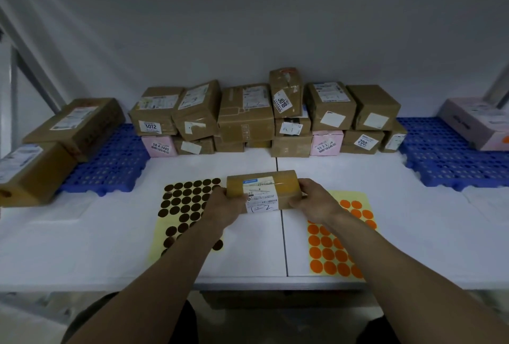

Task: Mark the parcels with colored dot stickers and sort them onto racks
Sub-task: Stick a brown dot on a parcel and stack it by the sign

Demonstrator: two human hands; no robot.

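Observation:
A small brown parcel [264, 188] with a white shipping label sits at the middle of the white table. My left hand [223, 207] grips its left end and my right hand [316, 200] grips its right end. A yellow sheet of dark brown dot stickers [184, 206] lies to the left, partly under my left forearm. To the right lies a sheet of orange dot stickers [333, 252], partly covered by my right forearm. A blue rack [115, 162] stands at the left and another blue rack [446, 156] at the right.
Several stacked brown and pink parcels [248, 115] line the back wall. Two large brown boxes [74, 123] lie on the left rack, and a pink box [476, 120] lies on the right rack. The table's front edge [275, 284] is near my body.

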